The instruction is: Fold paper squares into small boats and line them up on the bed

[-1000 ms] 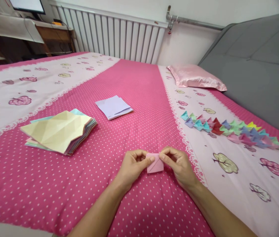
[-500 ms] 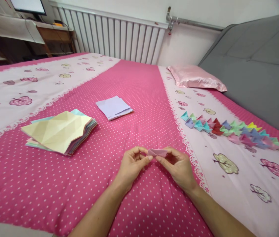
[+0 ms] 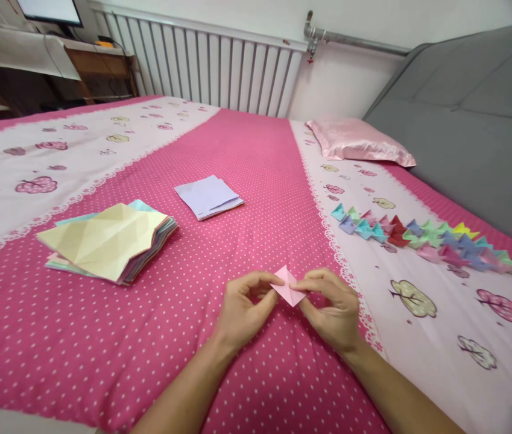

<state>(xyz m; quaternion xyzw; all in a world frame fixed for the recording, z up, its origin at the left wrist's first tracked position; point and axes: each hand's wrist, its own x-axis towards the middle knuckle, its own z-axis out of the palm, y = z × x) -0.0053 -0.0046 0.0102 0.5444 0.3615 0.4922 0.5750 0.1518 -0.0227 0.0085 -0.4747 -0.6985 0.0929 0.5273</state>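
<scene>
Both my hands hold a small folded pink paper piece (image 3: 287, 286) just above the pink dotted bedspread (image 3: 219, 241). My left hand (image 3: 243, 308) pinches its left side between thumb and fingers. My right hand (image 3: 331, 307) pinches its right side. The paper shows as a small diamond with one corner pointing up. A row of several finished folded paper shapes (image 3: 423, 241) in many colours lies to the right on the pale band of the bedspread.
A stack of creased coloured paper sheets (image 3: 108, 241) lies to the left, a yellow sheet on top. A smaller pile of lavender sheets (image 3: 208, 196) lies further back. A pink pillow (image 3: 359, 142), grey headboard (image 3: 473, 120) and white radiator (image 3: 210, 66) stand beyond.
The pink paper was turned between my fingers: first a flat square facing me, then edge-on, now a diamond with a corner up. Both hands stayed in the same spot.
</scene>
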